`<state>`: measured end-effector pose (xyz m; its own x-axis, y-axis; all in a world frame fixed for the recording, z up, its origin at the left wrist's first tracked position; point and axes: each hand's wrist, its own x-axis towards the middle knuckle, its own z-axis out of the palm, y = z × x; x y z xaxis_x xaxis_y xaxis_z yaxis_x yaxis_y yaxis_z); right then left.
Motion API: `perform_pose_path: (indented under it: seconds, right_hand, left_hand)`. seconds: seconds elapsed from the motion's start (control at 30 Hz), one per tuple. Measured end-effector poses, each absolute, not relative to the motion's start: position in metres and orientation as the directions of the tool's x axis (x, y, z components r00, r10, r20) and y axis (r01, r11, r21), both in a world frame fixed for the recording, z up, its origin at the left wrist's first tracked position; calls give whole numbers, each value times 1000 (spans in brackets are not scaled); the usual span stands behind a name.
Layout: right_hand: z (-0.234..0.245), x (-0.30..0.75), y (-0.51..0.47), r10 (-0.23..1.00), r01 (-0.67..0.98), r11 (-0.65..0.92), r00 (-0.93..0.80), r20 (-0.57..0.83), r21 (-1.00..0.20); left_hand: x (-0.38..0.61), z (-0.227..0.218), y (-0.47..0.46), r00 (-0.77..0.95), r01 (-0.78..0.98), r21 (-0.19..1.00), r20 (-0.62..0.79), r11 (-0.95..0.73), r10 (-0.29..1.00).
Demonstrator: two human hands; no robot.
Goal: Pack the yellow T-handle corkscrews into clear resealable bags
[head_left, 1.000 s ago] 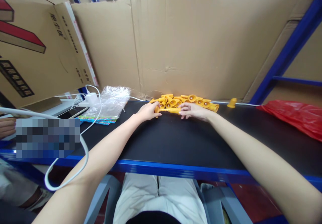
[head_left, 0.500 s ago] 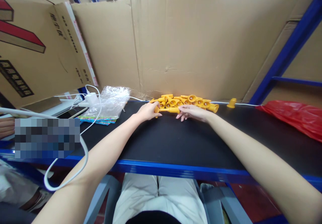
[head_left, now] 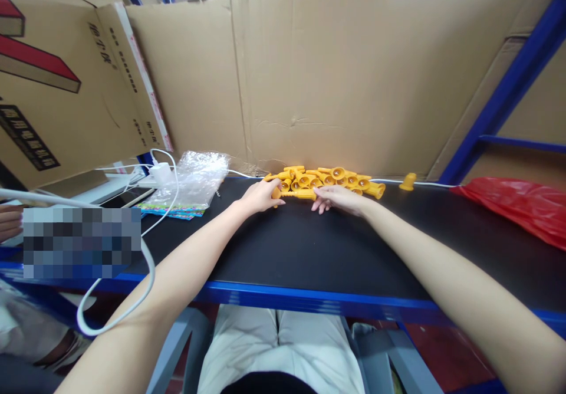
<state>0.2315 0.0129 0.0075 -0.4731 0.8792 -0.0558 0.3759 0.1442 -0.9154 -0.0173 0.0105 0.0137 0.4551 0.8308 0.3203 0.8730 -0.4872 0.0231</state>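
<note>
A yellow plastic toy horn (head_left: 300,194) lies sideways between my hands, low over the black tabletop. My left hand (head_left: 260,196) is closed around its left end, thumb and fingers on a flared part. At the other end, my right hand (head_left: 338,198) pinches the horn with thumb and forefinger while its other fingers curl loosely below. Just behind the hands is a pile of similar yellow horns (head_left: 338,173), several with their round open bells facing me. One more yellow piece (head_left: 407,181) stands apart to the right.
A red plastic bag (head_left: 517,208) lies at the right. Clear plastic packaging (head_left: 194,176), a white charger (head_left: 161,174) and looping white cable (head_left: 152,264) are at the left; the cable crosses my left forearm. Cardboard (head_left: 336,75) walls the back. Another person's hand (head_left: 9,222) shows far left.
My hands and the horn stay almost in place; the right hand's lower fingers shift slightly. The other person's hand at far left has moved a little.
</note>
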Motion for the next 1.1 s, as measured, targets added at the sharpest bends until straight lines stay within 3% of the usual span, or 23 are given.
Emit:
perform_pose_path:
  seconds: [0.33, 0.6, 1.1]
  right_hand:
    - [7, 225, 13, 916, 430, 131, -398, -57, -893]
    - [5, 239, 16, 881, 316, 127, -472, -40, -940]
    - [7, 232, 14, 895, 368, 130, -444, -51, -921]
  left_hand:
    - [-19, 14, 11, 462, 869, 24, 321, -495, 827]
    - [-19, 12, 13, 450, 872, 44, 317, -487, 835]
    - [-17, 13, 11, 456, 870, 39, 315, -491, 833]
